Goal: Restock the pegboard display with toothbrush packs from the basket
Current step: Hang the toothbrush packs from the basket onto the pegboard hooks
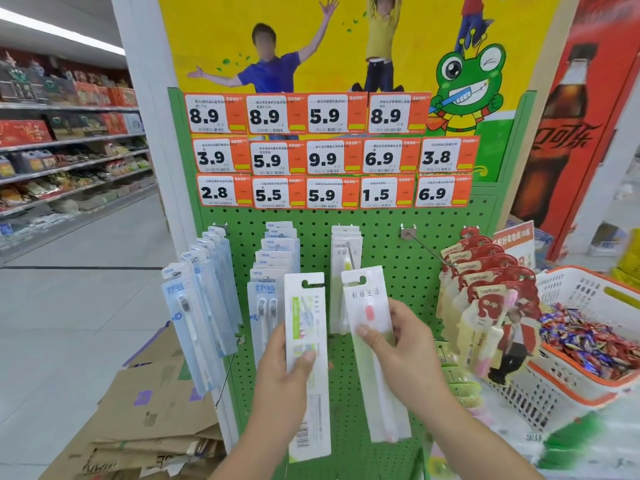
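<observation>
- Two toothbrush packs held up in front of the green pegboard (391,258), one per hand, both roughly upright.
- Left hand (282,372) clamped on the green-and-white pack (306,341) — thumb across the front near mid-height, fingers behind; hang slot at top, barcode near the bottom.
- Right hand (403,348) clamped on the white pack with pink brush (370,327) — thumb on the front, fingers curled round the right edge; pack tilted slightly, top leaning left.
- Top of the white pack just below the tip of the middle hook (351,254), hang hole not on it.
- Same-style white packs (344,258) hanging on that hook behind the held one.
- Blue packs (204,306) on the far-left hook, a second blue row (273,268) next to it.
- Bare hook (422,247) between the white packs and the red-carded packs (485,299) on the right.
- Orange-and-white price tags (325,154) in three rows above the hooks; frog poster (464,74) above those.
- White basket with orange rim (588,382) at right, wrapped candies (595,341) inside.
- Flattened cardboard (149,410) on the floor at lower left; stocked shelves (69,150) along the aisle at left.
</observation>
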